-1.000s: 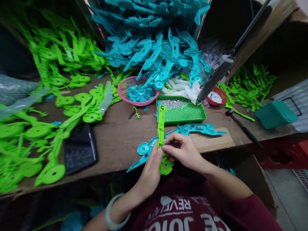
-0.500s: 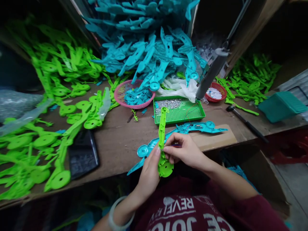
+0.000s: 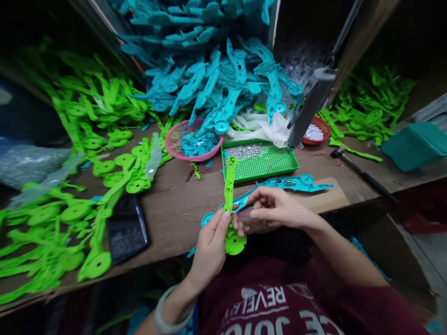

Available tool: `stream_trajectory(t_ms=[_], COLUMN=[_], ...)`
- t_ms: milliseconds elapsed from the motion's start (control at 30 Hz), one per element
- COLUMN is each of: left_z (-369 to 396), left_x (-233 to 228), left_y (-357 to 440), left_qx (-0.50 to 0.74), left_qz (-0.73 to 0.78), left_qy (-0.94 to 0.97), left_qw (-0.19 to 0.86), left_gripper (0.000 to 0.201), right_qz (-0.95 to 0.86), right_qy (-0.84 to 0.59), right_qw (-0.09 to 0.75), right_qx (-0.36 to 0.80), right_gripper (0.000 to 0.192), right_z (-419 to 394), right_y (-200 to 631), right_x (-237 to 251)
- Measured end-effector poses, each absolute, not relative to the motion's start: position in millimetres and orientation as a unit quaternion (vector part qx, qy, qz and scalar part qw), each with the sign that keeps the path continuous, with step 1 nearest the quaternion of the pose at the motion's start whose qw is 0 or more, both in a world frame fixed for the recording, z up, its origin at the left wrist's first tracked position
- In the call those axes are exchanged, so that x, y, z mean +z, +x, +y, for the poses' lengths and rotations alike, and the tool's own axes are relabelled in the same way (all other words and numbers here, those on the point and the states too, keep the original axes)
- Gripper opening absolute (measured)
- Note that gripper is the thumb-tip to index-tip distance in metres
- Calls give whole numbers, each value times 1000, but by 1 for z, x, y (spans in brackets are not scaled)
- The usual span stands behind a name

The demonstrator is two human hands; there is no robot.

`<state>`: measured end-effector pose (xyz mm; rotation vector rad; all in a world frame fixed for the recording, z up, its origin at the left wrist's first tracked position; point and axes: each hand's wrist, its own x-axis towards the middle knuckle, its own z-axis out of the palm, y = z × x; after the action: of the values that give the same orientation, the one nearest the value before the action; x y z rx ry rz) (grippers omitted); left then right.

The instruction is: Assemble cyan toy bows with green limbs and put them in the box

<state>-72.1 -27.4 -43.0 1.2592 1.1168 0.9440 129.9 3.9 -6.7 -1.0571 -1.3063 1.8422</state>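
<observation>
Green plastic shell [image 3: 229, 204], long, disc-ended | left hand [image 3: 209, 246] gripping it | right hand [image 3: 275, 209] pinching it

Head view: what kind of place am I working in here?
Probably a small toy or plastic-goods assembly bench. Heaps of identical green parts and teal parts cover the wooden table, a green tray holds small metal bits, and a hanging power driver dangles above it.

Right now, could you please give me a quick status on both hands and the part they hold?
Left hand grips green plastic part, upright. Right hand pinches beside it. Teal part lies flat behind.
</observation>
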Motion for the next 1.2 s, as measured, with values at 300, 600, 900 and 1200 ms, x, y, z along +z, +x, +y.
stream_trajectory(t_ms=[300, 600, 900, 1200], left_z=[-4, -13, -25, -12], left_x=[-19, 6, 19, 28], left_y=[-94, -94, -86, -72], left_qx=[376, 458, 386, 370], left_qz=[479, 502, 475, 439], left_qy=[793, 707, 629, 596], left_qw=[21, 195, 479, 561], left_gripper=[28, 22, 45, 42], right_qz=[-665, -737, -882, -819], right_qy=[-383, -271, -232, -319], right_qw=[387, 332, 404, 470], right_qx=[511, 522, 70, 84], right_gripper=[10, 14, 20, 15], right_z=[39, 47, 42, 14], right_y=[133, 121, 122, 105], right_x=[-2, 7, 48, 36])
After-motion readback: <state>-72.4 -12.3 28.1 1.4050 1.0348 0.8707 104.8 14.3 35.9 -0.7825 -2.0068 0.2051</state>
